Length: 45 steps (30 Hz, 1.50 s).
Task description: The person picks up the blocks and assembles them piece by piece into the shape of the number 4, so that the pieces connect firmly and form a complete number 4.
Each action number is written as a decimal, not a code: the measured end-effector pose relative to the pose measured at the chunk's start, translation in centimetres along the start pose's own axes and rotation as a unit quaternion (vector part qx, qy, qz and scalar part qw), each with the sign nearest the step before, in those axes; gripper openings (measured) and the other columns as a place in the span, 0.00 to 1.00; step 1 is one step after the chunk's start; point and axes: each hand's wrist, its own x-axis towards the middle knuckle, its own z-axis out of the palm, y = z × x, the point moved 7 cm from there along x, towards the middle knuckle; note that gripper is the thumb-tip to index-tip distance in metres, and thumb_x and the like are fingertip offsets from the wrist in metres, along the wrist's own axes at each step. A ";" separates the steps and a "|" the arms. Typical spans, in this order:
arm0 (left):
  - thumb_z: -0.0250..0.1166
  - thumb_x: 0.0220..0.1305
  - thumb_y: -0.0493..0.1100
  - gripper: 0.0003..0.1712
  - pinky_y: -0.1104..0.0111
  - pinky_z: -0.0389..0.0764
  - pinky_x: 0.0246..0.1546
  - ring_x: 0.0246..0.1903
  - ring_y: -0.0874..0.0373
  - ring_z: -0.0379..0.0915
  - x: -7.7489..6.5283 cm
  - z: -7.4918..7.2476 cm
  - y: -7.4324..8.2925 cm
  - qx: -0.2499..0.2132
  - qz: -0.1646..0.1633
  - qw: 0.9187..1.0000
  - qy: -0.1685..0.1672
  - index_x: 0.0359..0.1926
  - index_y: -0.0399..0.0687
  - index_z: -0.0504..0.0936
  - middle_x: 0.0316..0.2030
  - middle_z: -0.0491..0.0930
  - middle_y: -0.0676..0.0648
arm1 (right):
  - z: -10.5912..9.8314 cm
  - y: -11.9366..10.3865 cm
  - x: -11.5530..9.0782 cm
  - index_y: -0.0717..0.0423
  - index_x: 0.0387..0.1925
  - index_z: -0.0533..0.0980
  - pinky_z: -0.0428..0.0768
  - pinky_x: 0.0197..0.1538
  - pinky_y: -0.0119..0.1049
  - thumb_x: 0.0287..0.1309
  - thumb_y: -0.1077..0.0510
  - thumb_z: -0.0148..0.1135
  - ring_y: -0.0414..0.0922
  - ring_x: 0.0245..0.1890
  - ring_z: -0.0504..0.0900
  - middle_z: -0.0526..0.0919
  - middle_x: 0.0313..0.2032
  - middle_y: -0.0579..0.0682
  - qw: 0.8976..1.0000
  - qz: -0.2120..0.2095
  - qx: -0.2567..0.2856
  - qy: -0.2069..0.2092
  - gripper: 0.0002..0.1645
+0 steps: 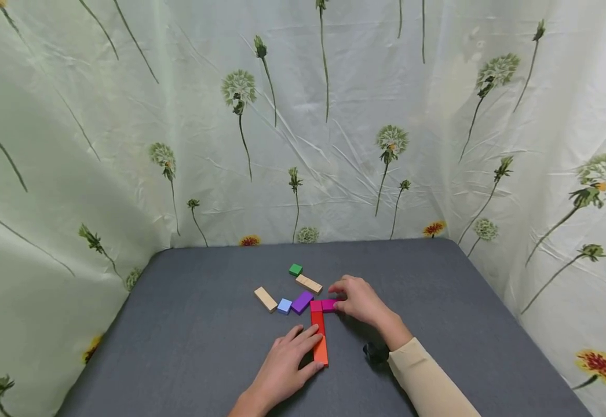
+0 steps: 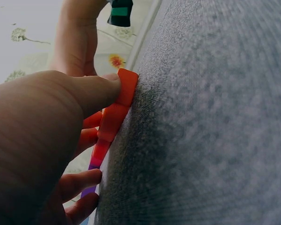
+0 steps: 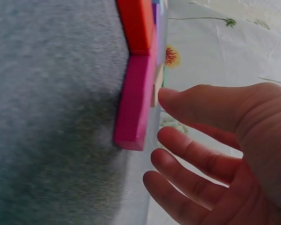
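Note:
A red block [image 1: 317,318] and an orange block [image 1: 321,351] lie end to end on the grey table. My left hand [image 1: 285,362] rests over them, fingers spread; its thumb touches the orange block's near end in the left wrist view. At the red block's far end is a pink block [image 1: 316,306], with a magenta block [image 3: 133,101] extending right from it. Beside that block hovers my right hand [image 1: 359,299], its fingers loosely bent. The right wrist view shows a gap between these fingers and the magenta block, with nothing held.
Left of the pink block lie a purple block [image 1: 302,302], a light blue block [image 1: 284,306] and a plain wooden block [image 1: 266,299]. Another wooden block [image 1: 309,284] and a green block [image 1: 295,270] lie farther back. A patterned curtain [image 1: 334,145] hangs behind the table [image 1: 188,336].

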 end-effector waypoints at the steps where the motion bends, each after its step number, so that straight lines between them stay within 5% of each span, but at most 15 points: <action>1: 0.61 0.66 0.67 0.34 0.43 0.67 0.59 0.70 0.46 0.61 0.0 0.0 0.0 -0.002 -0.001 1.000 0.000 0.69 0.64 0.75 0.72 0.65 0.59 | -0.2 0.0 0.1 0.53 0.48 0.86 0.80 0.44 0.46 0.54 0.62 0.75 0.49 0.40 0.81 0.82 0.39 0.49 1.000 0.001 0.003 0.001 0.17; 22: 0.62 0.66 0.67 0.34 0.44 0.68 0.58 0.70 0.46 0.61 0.4 -0.1 -0.2 0.012 -0.004 1.000 0.004 0.69 0.66 0.74 0.71 0.66 0.59 | -1.0 -0.2 4.0 0.56 0.54 0.83 0.80 0.48 0.47 0.58 0.60 0.73 0.49 0.44 0.81 0.84 0.45 0.54 0.997 -0.012 0.081 0.007 0.21; 45: 0.59 0.67 0.68 0.33 0.44 0.68 0.58 0.70 0.47 0.61 0.2 0.1 -0.1 0.019 0.007 1.000 0.002 0.70 0.66 0.74 0.72 0.65 0.60 | 1.9 1.1 6.2 0.49 0.48 0.86 0.81 0.42 0.40 0.56 0.53 0.76 0.39 0.38 0.82 0.86 0.38 0.43 0.997 0.027 0.060 -0.037 0.17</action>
